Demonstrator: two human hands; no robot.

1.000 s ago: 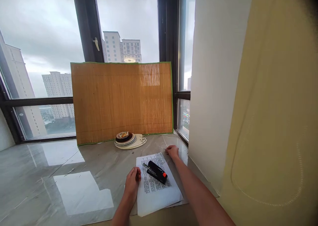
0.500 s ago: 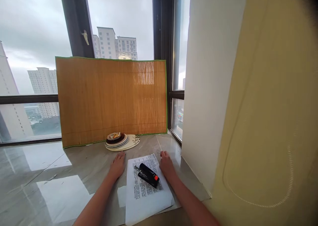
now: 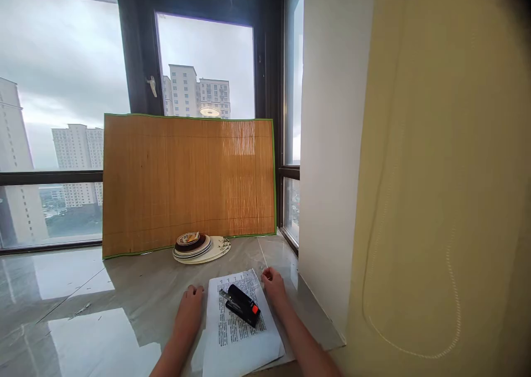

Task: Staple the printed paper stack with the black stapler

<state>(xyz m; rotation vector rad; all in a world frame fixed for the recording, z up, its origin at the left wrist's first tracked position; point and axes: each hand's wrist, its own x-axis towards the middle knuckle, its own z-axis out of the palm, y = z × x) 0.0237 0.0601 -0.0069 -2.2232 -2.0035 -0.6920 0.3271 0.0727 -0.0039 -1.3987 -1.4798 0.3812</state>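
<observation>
There lay the stapler (image 3: 243, 305) on the printed paper (image 3: 240, 355), lower centre of the frame; the step looked like a pause, and any lift called for a hand reaching inward; the left hand (image 3: 189, 312), loosely unfolded, rested on the counter (image 3: 141, 275), visibly holding nothing; the right hand (image 3: 274, 284) sat curled near the paper's top-right corner, contents impossible to tell.
</observation>
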